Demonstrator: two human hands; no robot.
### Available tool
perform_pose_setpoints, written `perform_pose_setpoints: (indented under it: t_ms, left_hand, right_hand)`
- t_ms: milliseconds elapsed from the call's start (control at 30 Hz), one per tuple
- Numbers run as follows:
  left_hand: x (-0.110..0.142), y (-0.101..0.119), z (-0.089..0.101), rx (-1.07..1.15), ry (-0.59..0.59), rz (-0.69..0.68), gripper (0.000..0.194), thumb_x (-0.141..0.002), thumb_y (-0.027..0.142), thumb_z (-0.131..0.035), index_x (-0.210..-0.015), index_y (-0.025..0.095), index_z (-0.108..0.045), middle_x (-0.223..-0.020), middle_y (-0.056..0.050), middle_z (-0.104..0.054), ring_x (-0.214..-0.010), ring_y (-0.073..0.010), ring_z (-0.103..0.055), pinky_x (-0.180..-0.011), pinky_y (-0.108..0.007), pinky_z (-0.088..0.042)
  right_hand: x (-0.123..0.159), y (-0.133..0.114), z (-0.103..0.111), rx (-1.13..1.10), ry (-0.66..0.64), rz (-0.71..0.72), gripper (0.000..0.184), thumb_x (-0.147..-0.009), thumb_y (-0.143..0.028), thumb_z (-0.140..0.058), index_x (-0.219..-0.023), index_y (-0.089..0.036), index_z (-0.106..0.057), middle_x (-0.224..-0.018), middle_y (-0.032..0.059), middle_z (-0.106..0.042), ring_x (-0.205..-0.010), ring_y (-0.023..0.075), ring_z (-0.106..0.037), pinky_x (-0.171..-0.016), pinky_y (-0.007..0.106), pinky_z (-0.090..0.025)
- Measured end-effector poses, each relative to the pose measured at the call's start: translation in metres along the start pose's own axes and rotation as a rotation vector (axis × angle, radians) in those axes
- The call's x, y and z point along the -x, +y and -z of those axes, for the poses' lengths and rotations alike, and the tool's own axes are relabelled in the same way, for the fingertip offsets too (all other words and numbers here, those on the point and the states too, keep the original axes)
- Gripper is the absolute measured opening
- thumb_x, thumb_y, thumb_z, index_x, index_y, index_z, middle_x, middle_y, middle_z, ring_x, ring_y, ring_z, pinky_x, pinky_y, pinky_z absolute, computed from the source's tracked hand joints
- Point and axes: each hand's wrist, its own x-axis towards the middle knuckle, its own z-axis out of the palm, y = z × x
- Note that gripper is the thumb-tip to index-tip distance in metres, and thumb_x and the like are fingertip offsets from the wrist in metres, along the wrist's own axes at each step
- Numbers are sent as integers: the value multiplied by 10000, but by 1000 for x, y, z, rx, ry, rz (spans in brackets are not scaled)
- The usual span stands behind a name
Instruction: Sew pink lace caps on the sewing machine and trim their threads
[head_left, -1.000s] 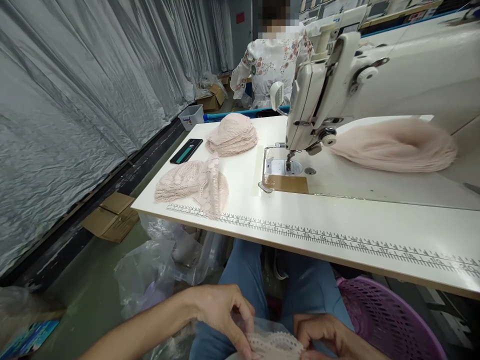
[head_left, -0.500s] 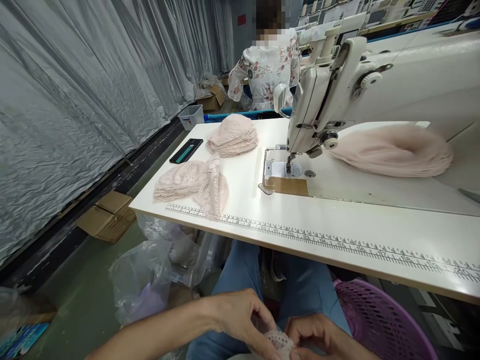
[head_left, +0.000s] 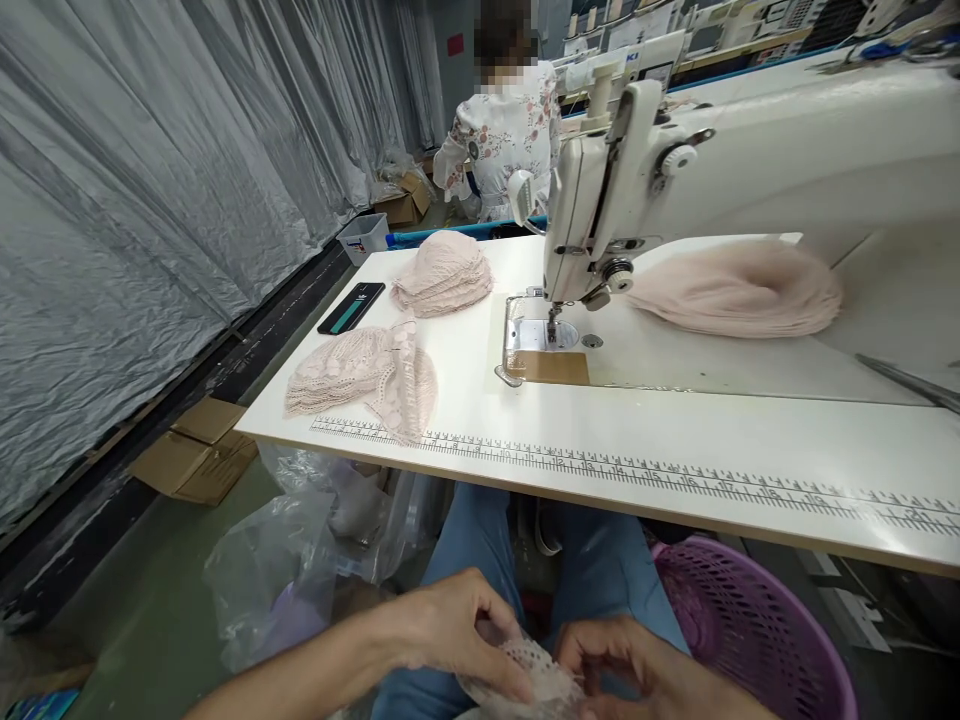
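Note:
Over my lap, a pale pink piece of lace fabric [head_left: 541, 672] with small holes is held between both hands, its lower part cut off by the frame edge. My left hand [head_left: 457, 635] pinches its left side between thumb and fingers. At the right side, my right hand [head_left: 622, 665] grips the same lace with bent fingers. On the table above lie a stack of pink lace pieces [head_left: 337, 372] with one piece laid across its right end, and a second lace stack [head_left: 442, 275] farther back.
A white sewing machine [head_left: 592, 210] stands on the white table [head_left: 465, 400], with sheer pink fabric [head_left: 742, 290] under its arm. Scissors [head_left: 907, 380] lie at right, a phone [head_left: 351, 308] at left. A purple basket [head_left: 757, 630] and plastic bags [head_left: 270, 570] flank my legs. Ahead sits a person [head_left: 502, 140].
The view has turned slightly right, so the table and machine appear farther left and more of the scissors shows. Both hands keep hold of the lace, and more of it is visible.

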Motion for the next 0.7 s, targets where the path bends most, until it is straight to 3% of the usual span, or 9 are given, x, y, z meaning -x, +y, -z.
perform_pose_setpoints:
  t_ms: [167, 367, 700]
  left_hand:
    - [2, 11, -1, -18, 10, 38, 547, -430, 585, -820, -501, 142, -507, -503, 71, -314, -522, -58, -260, -473, -237, -162]
    - [2, 13, -3, -36, 51, 61, 527, -416, 555, -830, -510, 143, -515, -513, 71, -304, -536, -65, -253, -492, -242, -171]
    - [-4, 2, -1, -101, 55, 89, 542, -377, 571, -836, -589, 143, -580, -523, 72, -379, -530, -62, -307, -455, -218, -182]
  right_hand:
    - [-3, -2, 1, -57, 8, 23, 371, -784, -545, -633, -892, -190, -608, -870, 8, -535, -851, 182, -481, -762, 288, -363]
    - [-8, -6, -5, -96, -4, 51, 501, -807, -685, -498, -722, -191, -482, -654, -63, -316, -636, 124, -295, -563, 260, -228]
    - [-12, -13, -10, -92, 24, 46, 499, -784, -699, -507, -749, -201, -483, -657, -61, -336, -622, 116, -303, -551, 244, -235]
